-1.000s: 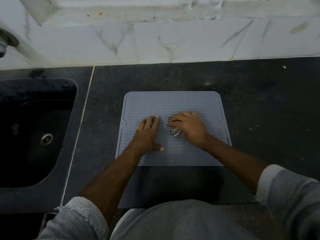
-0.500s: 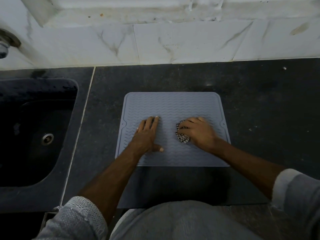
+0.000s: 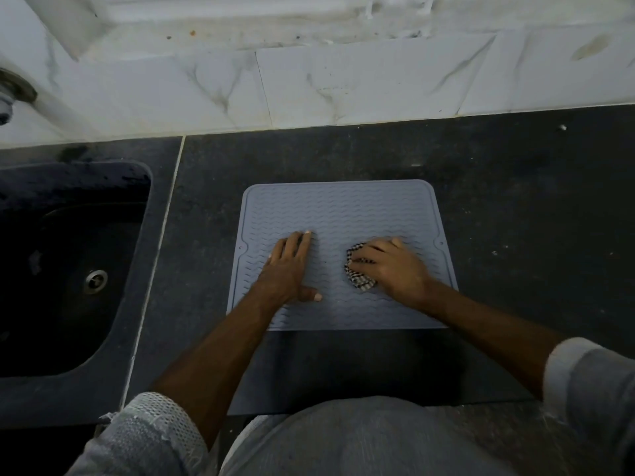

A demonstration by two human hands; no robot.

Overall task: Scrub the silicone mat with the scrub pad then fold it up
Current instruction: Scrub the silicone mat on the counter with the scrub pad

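A grey silicone mat (image 3: 340, 207) with a wavy ridged surface lies flat on the dark stone counter (image 3: 515, 201). My left hand (image 3: 290, 269) rests flat on the mat's left half, fingers straight and thumb spread. My right hand (image 3: 391, 266) presses a checked scrub pad (image 3: 359, 281) against the mat's right half, with its fingers curled over the pad. Most of the pad is hidden under that hand.
A dark sink (image 3: 65, 269) with a metal drain (image 3: 96, 280) is set into the counter at the left. A white marble-tiled wall (image 3: 343, 80) runs along the back. Part of a tap (image 3: 10, 94) shows at the far left edge.
My right hand has slid the scrub pad to the right and slightly toward me across the mat. My left hand has stayed in place on the mat.
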